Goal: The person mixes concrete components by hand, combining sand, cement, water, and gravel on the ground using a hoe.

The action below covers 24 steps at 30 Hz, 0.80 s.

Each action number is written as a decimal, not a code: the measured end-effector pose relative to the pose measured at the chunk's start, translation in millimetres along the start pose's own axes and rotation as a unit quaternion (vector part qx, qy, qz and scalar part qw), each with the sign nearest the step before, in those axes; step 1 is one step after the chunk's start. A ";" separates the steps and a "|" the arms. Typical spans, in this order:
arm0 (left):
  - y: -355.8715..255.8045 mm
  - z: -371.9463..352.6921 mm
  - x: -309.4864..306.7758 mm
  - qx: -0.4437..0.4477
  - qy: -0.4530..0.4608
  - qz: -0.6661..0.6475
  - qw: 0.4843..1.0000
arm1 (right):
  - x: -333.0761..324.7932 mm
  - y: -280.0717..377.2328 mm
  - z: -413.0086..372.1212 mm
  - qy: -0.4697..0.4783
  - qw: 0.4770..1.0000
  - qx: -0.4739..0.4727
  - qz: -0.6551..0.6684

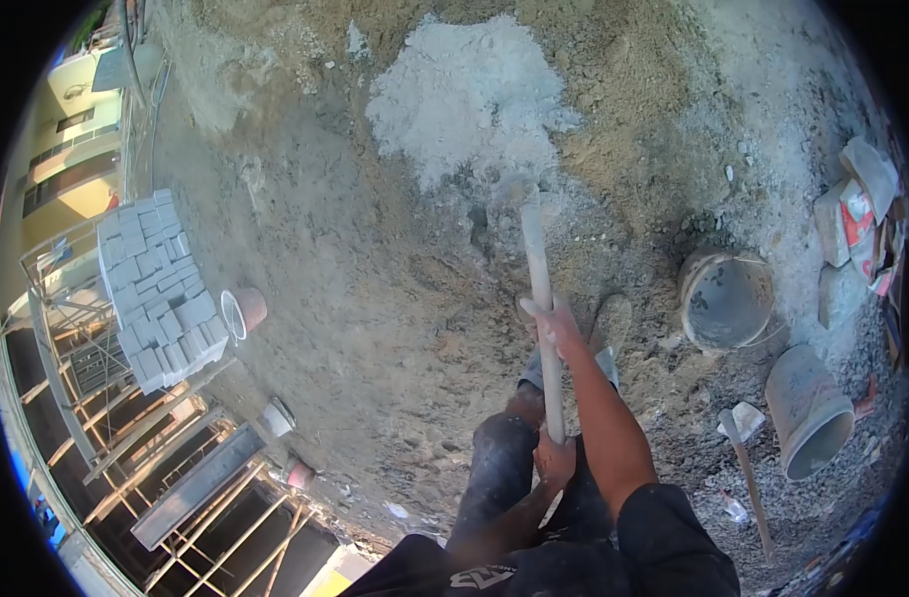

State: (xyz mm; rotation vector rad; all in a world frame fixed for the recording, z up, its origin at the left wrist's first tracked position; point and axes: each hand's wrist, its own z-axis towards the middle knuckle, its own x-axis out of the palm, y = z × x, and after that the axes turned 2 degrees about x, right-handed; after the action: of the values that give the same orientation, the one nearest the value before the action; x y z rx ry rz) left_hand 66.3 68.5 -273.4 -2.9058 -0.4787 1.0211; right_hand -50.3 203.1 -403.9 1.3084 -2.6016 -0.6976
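My right hand [556,326] is closed around the middle of a long pale wooden handle [539,257]. Lower down, my left hand [554,463] grips the same handle near its end, close to my legs. The handle slants away from me over the ground. Its far end meets the lower edge of a pale grey powder heap [474,95], and dust and powder there hide what kind of tool head it has. Brown sandy soil [633,99] borders the heap. My shoe [610,323] stands just right of my right hand.
To the right are an upright bucket [728,298], a tipped bucket [810,413], a loose long-handled tool [748,488] and torn bags [857,224]. On the left are stacked grey blocks [161,289], a pale bucket [243,312] and wooden framing [196,497].
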 end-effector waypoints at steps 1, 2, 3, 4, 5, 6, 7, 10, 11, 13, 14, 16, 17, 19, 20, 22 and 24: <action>7.9 2.4 0.1 -0.015 0.010 0.002 1.000 | 12.3 15.5 -4.6 -0.042 0.997 0.027 -0.057; 12.7 3.3 -5.5 -0.029 0.021 0.005 0.999 | 15.1 10.5 -13.1 -0.046 0.999 0.015 -0.018; 17.8 3.4 -14.1 -0.037 0.021 0.039 0.998 | 18.3 9.2 -17.9 -0.050 0.999 -0.004 0.020; 24.1 -1.8 -26.9 -0.050 0.023 0.072 0.996 | 22.3 16.8 -21.0 -0.051 0.998 -0.010 0.018; 34.8 3.5 -34.6 -0.027 0.013 0.079 0.996 | 23.3 28.8 -31.8 -0.034 0.996 0.051 0.071; 43.7 14.5 -38.8 -0.016 -0.003 0.064 0.998 | 24.2 41.0 -42.1 -0.017 0.986 0.114 0.121; 37.0 29.0 -47.2 0.020 -0.010 0.029 0.999 | 24.7 61.5 -45.8 -0.017 0.987 0.118 0.111; -26.7 107.9 -87.7 0.071 0.038 -0.117 0.990 | 28.5 163.3 -12.3 -0.094 0.983 -0.060 0.146; -61.4 137.8 -107.8 0.126 0.027 -0.103 0.986 | 29.7 206.5 4.4 -0.103 0.976 -0.092 0.167; -124.5 206.0 -136.7 0.219 -0.005 -0.120 0.968 | 33.5 279.2 57.9 -0.155 0.955 -0.192 0.167; -162.9 234.8 -155.7 0.239 -0.011 -0.102 0.966 | 32.5 321.5 80.8 -0.163 0.959 -0.189 0.133; -217.9 267.7 -199.6 0.224 0.068 -0.147 0.961 | 40.3 364.3 154.9 -0.201 0.958 -0.195 0.069; -209.9 272.1 -199.1 0.212 0.080 -0.152 0.962 | 45.6 379.1 167.4 -0.195 0.969 -0.147 0.038; -192.3 263.4 -202.2 0.180 0.106 -0.144 0.967 | 70.0 336.5 185.5 -0.198 0.977 -0.080 -0.018; -173.4 260.2 -205.1 0.172 0.109 -0.128 0.971 | 82.7 321.9 186.5 -0.195 0.978 -0.033 -0.066; -136.8 241.2 -217.2 0.113 0.158 -0.111 0.975 | 101.8 288.3 154.2 -0.220 0.975 -0.013 -0.037; -103.0 217.9 -233.3 0.084 0.179 -0.085 0.977 | 112.0 246.7 124.6 -0.184 0.982 -0.004 0.028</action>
State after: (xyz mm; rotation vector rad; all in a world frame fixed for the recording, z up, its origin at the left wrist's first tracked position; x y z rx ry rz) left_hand -268.5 81.0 -290.1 -2.7498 -0.5743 0.4755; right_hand -337.5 283.3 -407.0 1.1953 -2.9004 -1.0265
